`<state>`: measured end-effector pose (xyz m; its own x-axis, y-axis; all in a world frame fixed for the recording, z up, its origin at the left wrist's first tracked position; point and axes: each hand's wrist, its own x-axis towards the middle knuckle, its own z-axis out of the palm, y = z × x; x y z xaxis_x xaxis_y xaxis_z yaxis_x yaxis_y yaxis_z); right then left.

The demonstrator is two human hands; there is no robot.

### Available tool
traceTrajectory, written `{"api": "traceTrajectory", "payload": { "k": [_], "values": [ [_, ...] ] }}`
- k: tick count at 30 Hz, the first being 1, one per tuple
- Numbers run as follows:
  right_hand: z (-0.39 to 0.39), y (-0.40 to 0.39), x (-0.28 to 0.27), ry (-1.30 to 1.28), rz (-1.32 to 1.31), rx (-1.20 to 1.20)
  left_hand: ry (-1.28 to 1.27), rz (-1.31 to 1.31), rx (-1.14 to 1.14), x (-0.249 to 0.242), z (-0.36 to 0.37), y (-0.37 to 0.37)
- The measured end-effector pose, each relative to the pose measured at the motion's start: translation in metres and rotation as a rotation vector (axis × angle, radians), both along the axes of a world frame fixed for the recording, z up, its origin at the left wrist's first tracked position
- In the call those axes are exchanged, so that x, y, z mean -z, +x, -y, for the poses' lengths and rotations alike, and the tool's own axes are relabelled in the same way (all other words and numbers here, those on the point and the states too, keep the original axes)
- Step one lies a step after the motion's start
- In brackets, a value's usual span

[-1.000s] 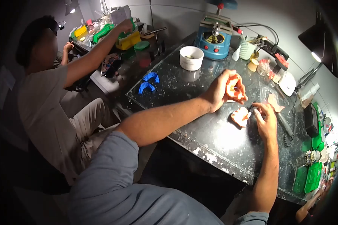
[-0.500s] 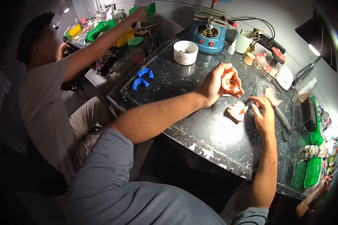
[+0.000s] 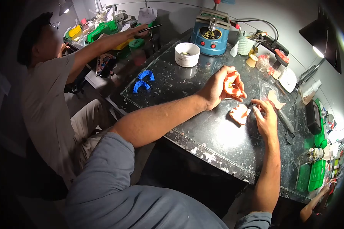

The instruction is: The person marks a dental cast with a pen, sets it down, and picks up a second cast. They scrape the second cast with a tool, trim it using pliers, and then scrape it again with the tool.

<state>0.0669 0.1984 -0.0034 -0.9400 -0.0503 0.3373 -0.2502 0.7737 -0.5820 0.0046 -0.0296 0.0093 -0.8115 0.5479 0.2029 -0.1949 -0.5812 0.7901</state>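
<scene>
An orange dental cast (image 3: 232,84) is gripped, raised off the bench, in the closed left hand (image 3: 218,88). The right hand (image 3: 264,118) has been lowered slightly; its fingertips pinch a small tool (identity unclear) against a second cast (image 3: 239,113) lying on the glass worktop (image 3: 218,133).

Your left hand (image 3: 218,86) is up off the tabletop (image 3: 218,133), fingers curled round an orange cast (image 3: 232,84). Your right hand (image 3: 265,118) rests low, fingertips pinching a small tool (image 3: 250,109) against a second cast (image 3: 239,113) lying flat. Blue trays (image 3: 143,81) sit far left, a white cup (image 3: 187,54) behind. A co-worker's arm (image 3: 103,42) stretches over the next bench.
</scene>
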Motion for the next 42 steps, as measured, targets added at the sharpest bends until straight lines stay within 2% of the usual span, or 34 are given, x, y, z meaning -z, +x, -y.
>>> {"api": "traceTrajectory", "payload": {
  "k": [28,31,34,35,36,39,40,42],
  "values": [
    [-0.002,-0.001,0.002,-0.006,0.015,-0.010,0.024,0.016,-0.018,-0.001,-0.001,0.000],
    [-0.002,-0.002,0.002,-0.001,-0.002,-0.023,0.083,0.032,-0.005,0.000,-0.001,-0.002],
    [-0.003,-0.002,0.003,-0.008,0.000,-0.015,0.309,0.175,0.039,0.006,0.002,-0.010],
    [-0.004,-0.002,0.004,-0.016,0.007,-0.013,0.255,0.209,-0.034,0.009,0.003,-0.014],
    [-0.004,-0.001,0.004,-0.013,0.009,-0.004,0.334,0.261,-0.093,0.008,0.002,-0.012],
    [-0.005,-0.002,0.005,-0.024,-0.018,-0.029,0.356,0.338,-0.233,0.008,0.003,-0.019],
    [-0.006,-0.002,0.005,-0.024,-0.017,-0.024,0.281,0.311,-0.304,0.008,0.003,-0.020],
    [-0.006,-0.003,0.006,0.000,-0.036,-0.037,0.216,0.168,-0.276,0.008,0.009,-0.024]
  ]
}}
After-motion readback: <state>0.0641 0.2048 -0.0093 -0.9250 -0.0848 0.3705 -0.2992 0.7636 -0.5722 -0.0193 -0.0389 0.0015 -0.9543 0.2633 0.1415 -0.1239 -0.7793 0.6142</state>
